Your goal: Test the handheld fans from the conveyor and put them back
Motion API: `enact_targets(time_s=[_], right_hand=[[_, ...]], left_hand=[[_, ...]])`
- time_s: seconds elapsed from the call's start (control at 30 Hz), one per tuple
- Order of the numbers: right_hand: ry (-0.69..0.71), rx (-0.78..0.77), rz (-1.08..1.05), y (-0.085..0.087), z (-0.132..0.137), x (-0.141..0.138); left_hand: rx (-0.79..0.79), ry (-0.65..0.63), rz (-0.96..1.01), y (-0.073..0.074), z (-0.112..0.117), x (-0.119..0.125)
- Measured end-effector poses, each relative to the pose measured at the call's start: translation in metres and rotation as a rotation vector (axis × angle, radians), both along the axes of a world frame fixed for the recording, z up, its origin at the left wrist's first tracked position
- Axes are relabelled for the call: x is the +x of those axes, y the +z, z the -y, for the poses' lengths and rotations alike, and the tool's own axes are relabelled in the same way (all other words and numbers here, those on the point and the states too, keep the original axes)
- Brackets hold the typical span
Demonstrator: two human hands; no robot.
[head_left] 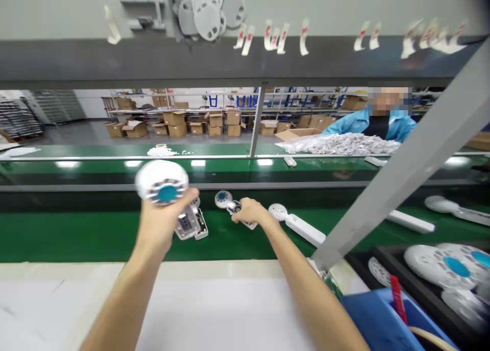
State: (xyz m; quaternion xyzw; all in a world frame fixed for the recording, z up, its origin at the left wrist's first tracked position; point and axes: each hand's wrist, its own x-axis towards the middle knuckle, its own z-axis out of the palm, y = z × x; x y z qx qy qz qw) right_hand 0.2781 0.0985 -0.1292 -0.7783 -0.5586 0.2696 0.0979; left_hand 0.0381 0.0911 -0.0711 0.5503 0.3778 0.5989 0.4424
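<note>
My left hand [163, 213] is raised over the green belt, its fingers closed round a white handheld fan [163, 180] with a round vented head and a blue centre. The fan is blurred by motion. Just right of that hand lies an open fan handle [201, 224] showing its inner parts, partly covered. My right hand [248, 211] reaches down to the belt and grips the handle of a second fan [223, 199], whose blue-centred head points left. Circuit parts show in that open handle. Right of my right wrist rests a white fan housing [300, 227].
A slanted grey post [406, 136] crosses the right side. In front of it stand a blue bin [378, 315] and a black tray [394, 269] with fan heads. White parts [348, 143] lie heaped near a person in blue [400, 127]. An overhead shelf edge [191, 60] spans the top.
</note>
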Motion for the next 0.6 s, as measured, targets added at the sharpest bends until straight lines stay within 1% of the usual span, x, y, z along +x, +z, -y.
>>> enact_targets(time_s=[0.03,0.07,0.17,0.23,0.3,0.37,0.43,0.47,0.53,0.6], right_hand=[[-0.048,0.061,-0.023,0.006,0.002,0.007],[-0.097,0.126,-0.051,0.013,0.004,0.014],[-0.209,0.323,-0.166,0.034,0.017,0.028],[-0.241,0.437,-0.260,0.047,0.028,0.032],[-0.245,0.518,-0.351,0.058,0.038,0.034],[-0.245,0.560,-0.424,0.065,0.046,0.034],[-0.254,0.582,-0.482,0.071,0.051,0.034],[-0.261,0.592,-0.513,0.073,0.052,0.034],[-0.267,0.606,-0.591,0.077,0.054,0.032],[-0.238,0.597,-0.710,0.080,0.056,0.028]], left_hand=[[-0.102,-0.033,-0.079,-0.009,-0.003,0.015],[-0.152,-0.058,-0.133,-0.021,-0.007,0.030],[-0.208,-0.090,-0.288,-0.064,-0.023,0.067],[-0.224,-0.058,-0.413,-0.090,-0.034,0.082],[-0.222,-0.004,-0.538,-0.106,-0.040,0.086],[-0.204,0.055,-0.640,-0.113,-0.043,0.077],[-0.209,0.120,-0.713,-0.114,-0.046,0.057],[-0.236,0.154,-0.743,-0.112,-0.049,0.044],[-0.350,0.210,-0.789,-0.108,-0.059,0.018],[-0.509,0.217,-0.803,-0.105,-0.071,-0.003]])
